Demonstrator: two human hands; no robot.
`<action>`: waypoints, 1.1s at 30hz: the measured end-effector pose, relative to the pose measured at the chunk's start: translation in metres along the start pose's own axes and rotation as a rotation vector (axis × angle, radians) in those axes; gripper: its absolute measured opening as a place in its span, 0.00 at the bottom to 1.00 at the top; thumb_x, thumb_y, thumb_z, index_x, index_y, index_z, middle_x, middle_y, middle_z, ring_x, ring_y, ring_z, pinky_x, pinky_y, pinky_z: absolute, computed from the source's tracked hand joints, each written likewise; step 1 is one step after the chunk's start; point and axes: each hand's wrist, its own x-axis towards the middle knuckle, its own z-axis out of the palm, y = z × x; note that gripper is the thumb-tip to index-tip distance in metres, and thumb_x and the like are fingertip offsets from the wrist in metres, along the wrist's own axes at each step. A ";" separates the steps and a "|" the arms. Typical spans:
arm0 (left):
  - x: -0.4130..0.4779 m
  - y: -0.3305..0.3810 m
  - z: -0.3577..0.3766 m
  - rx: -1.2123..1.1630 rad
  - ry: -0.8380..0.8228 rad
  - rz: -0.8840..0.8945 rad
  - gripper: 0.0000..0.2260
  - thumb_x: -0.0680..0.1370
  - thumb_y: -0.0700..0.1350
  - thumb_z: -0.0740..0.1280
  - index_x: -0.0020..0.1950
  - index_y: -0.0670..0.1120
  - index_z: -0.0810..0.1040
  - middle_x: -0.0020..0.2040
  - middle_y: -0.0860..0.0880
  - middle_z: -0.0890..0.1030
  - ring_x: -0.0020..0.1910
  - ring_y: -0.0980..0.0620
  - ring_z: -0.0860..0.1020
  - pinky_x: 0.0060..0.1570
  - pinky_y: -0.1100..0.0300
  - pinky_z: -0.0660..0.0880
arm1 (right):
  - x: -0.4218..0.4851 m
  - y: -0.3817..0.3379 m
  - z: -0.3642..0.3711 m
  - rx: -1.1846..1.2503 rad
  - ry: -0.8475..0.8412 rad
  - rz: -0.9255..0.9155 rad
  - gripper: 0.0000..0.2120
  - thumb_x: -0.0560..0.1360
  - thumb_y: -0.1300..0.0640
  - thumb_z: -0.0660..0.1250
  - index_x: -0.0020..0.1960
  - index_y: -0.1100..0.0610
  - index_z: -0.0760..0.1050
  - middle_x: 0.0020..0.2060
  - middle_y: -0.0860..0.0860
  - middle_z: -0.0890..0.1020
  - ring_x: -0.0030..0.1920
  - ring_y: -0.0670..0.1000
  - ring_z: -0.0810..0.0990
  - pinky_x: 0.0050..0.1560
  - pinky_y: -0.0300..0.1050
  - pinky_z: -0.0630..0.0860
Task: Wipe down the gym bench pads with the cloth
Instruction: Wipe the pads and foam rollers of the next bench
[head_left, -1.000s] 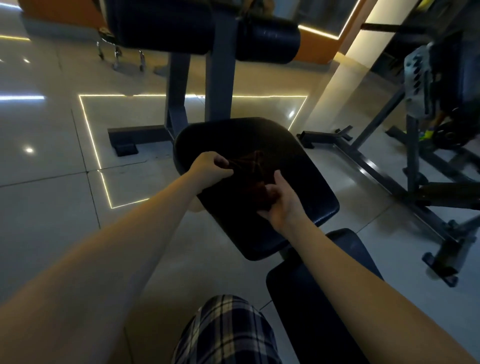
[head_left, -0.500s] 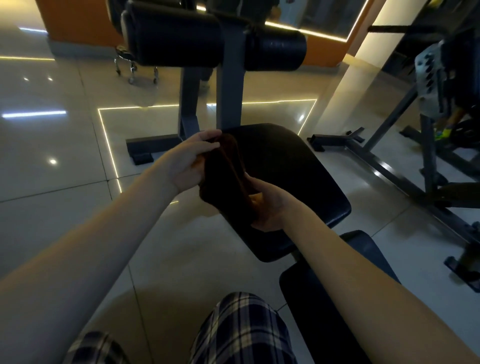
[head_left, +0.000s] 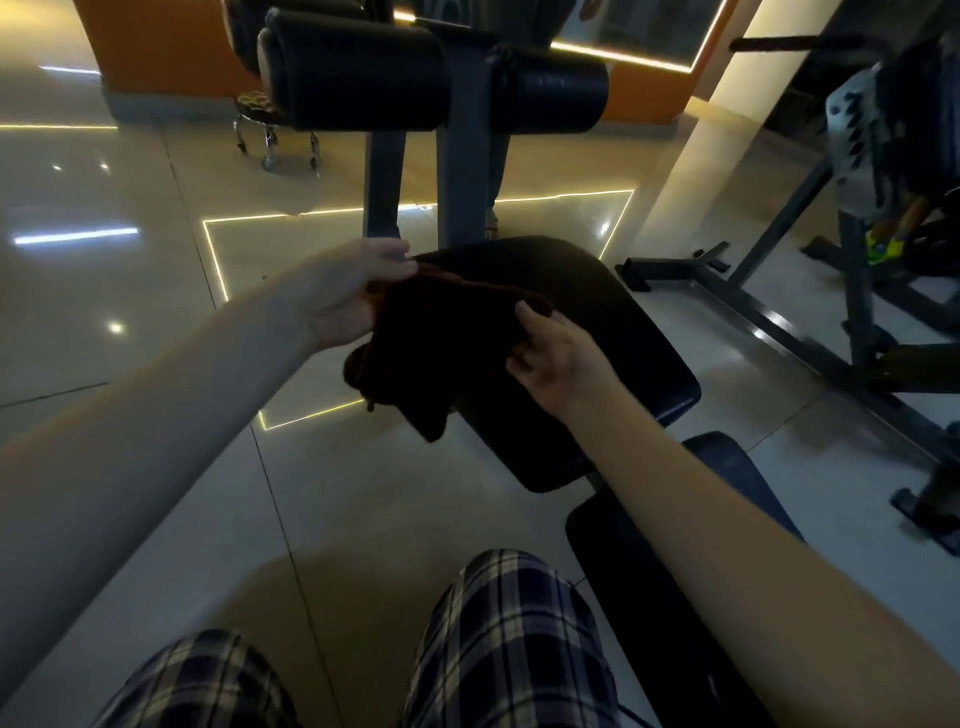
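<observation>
While I hold the cloth (head_left: 447, 343) up off the seat pad (head_left: 613, 332), its loose lower corner dangles past the pad's left edge and could slip from my fingers or bunch into a wad that wipes badly. My left hand (head_left: 345, 296) pinches the upper left edge; my right hand (head_left: 553, 353) grips the right side, so the cloth hangs between them.

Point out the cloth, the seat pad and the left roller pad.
cloth (head_left: 441, 343): head view, middle of the dark folded fabric.
seat pad (head_left: 618, 322): head view, bare top surface right of the cloth.
left roller pad (head_left: 358, 78): head view, front of the cylinder.
</observation>
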 end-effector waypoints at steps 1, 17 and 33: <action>-0.003 -0.001 -0.004 0.036 0.001 0.019 0.19 0.79 0.32 0.61 0.70 0.42 0.72 0.71 0.38 0.71 0.70 0.38 0.70 0.70 0.47 0.69 | 0.001 -0.008 -0.004 -0.068 -0.003 -0.020 0.10 0.77 0.61 0.66 0.58 0.57 0.76 0.51 0.54 0.84 0.54 0.54 0.82 0.58 0.50 0.75; -0.013 -0.013 0.000 0.754 -0.085 0.298 0.01 0.77 0.41 0.69 0.48 0.46 0.79 0.45 0.47 0.80 0.45 0.55 0.78 0.46 0.61 0.73 | -0.010 -0.059 -0.036 -0.907 -0.055 -0.436 0.05 0.79 0.56 0.66 0.52 0.53 0.79 0.46 0.48 0.82 0.46 0.41 0.81 0.50 0.37 0.76; 0.075 -0.009 0.036 0.999 -0.186 0.336 0.03 0.79 0.41 0.68 0.51 0.48 0.77 0.49 0.50 0.77 0.53 0.51 0.76 0.53 0.57 0.71 | 0.044 -0.079 -0.064 -0.870 0.151 -0.554 0.06 0.78 0.55 0.67 0.50 0.58 0.79 0.40 0.47 0.80 0.42 0.42 0.79 0.48 0.38 0.76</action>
